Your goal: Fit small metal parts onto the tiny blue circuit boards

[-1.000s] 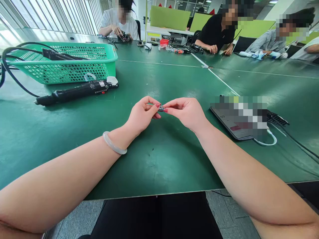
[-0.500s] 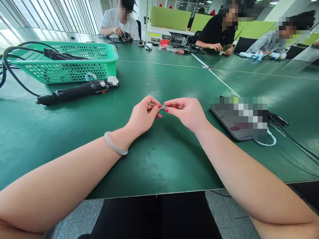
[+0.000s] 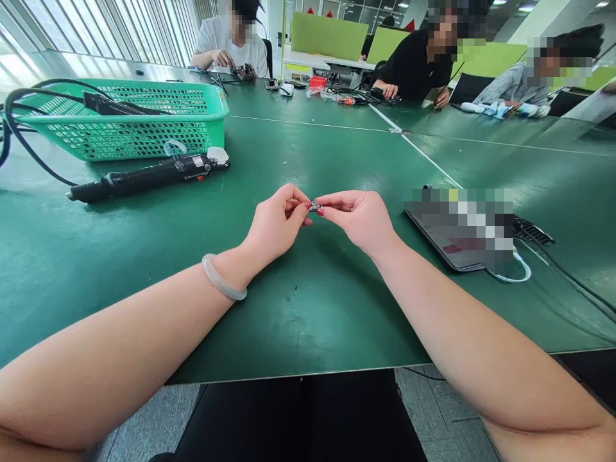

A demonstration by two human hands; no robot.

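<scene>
Between my fingertips, above the green table (image 3: 298, 333), is a small dark piece with a pale pattern (image 3: 314, 206), too small to name. My left hand (image 3: 278, 218) pinches its left end between thumb and fingers, and a pale bangle (image 3: 222, 280) circles that wrist. From the other side my right hand (image 3: 362, 217) grips the right end, its fingers held straight and pressed together against the thumb. The fingers cover much of the piece.
At the left lies a black electric screwdriver (image 3: 144, 176) with a cable, before a green plastic basket (image 3: 219, 122). A tablet-like device (image 3: 433, 231) with cables rests on the right. Several people sit across the table, among tools and a red box (image 3: 317, 84).
My hands and the small piece stay almost in place. Across the table, the person in black has moved a hand left onto a dark tool, and the person in white has shifted a hand.
</scene>
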